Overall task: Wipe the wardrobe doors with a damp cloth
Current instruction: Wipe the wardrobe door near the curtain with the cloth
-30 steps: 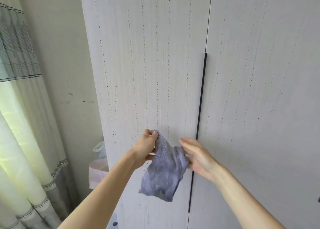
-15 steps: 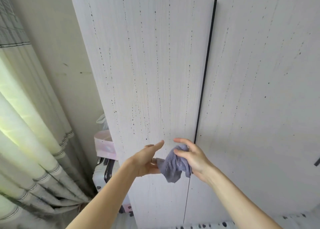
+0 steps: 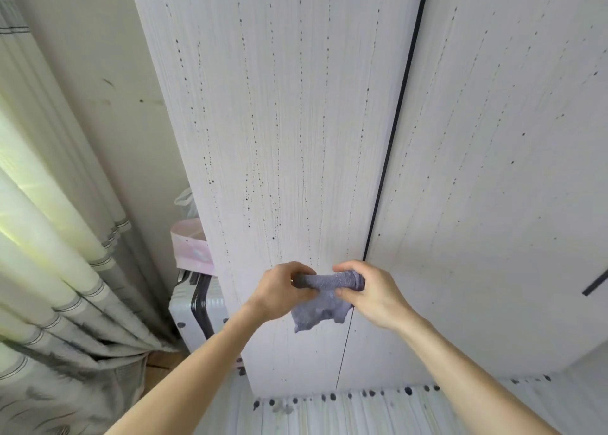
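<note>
Before the two wardrobe doors, low down near their seam, both hands hold one grey-purple cloth (image 3: 324, 303). The left hand (image 3: 278, 291) has its fingers (image 3: 294, 267) curled tight round one end of the cloth's rolled top edge. The right hand (image 3: 373, 294) has its fingers (image 3: 345, 266) curled over the other end, the thumb pinching the fabric from below. Between the hands the cloth is bunched into a short roll, and the rest hangs loose beneath them. Whether it touches the door behind cannot be told.

Two doors show: the left door (image 3: 279, 131) and the right door (image 3: 500, 171), both pale and flecked with lines of dark specks. One long black handle strip (image 3: 396, 138) runs down the seam between them, and a second short dark bar (image 3: 595, 283) sits at the right edge.

Left of the wardrobe stands one white suitcase (image 3: 194, 306) with a pink bag (image 3: 190, 247) on top; its contents cannot be made out. One striped curtain (image 3: 49, 270) hangs further left. A dotted bed cover (image 3: 329, 413) lies below.
</note>
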